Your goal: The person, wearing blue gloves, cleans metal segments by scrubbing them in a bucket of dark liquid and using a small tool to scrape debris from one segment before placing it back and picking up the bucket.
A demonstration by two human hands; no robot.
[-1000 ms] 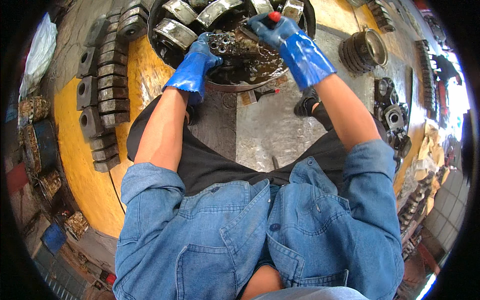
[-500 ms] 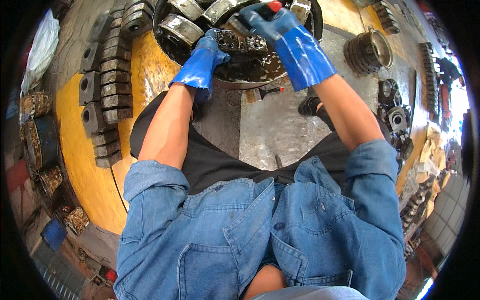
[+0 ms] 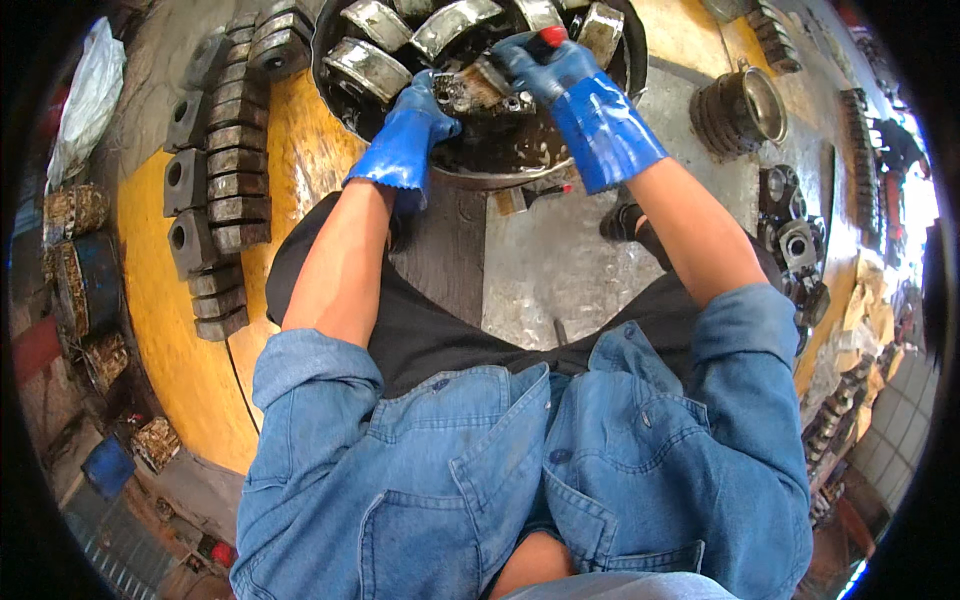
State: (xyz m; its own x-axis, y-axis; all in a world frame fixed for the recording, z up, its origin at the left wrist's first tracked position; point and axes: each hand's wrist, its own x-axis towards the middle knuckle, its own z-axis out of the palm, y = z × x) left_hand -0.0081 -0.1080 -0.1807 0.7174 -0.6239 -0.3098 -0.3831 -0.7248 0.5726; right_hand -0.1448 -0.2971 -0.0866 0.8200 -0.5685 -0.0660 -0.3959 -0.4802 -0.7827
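Both my hands wear blue rubber gloves over a round dark basin (image 3: 490,180) with murky liquid in it. My left hand (image 3: 422,105) grips a dark metal block with bolt holes (image 3: 452,96) at its left end. In my closed right hand (image 3: 552,72) is a paintbrush (image 3: 486,84), its red handle end showing above the glove. The bristles lie against the top of the block and hide part of it. Behind my hands, several wet metal blocks (image 3: 455,28) rest in the basin.
A second paintbrush (image 3: 512,200) lies on the floor before the basin. Rows of metal blocks (image 3: 238,140) line the yellow floor at left. To the right stand a stack of metal rings (image 3: 740,110) and several dark metal parts (image 3: 795,240).
My right hand has drawn the paintbrush down and slightly nearer, bringing its bristles over the block. My left hand keeps its grip on the block.
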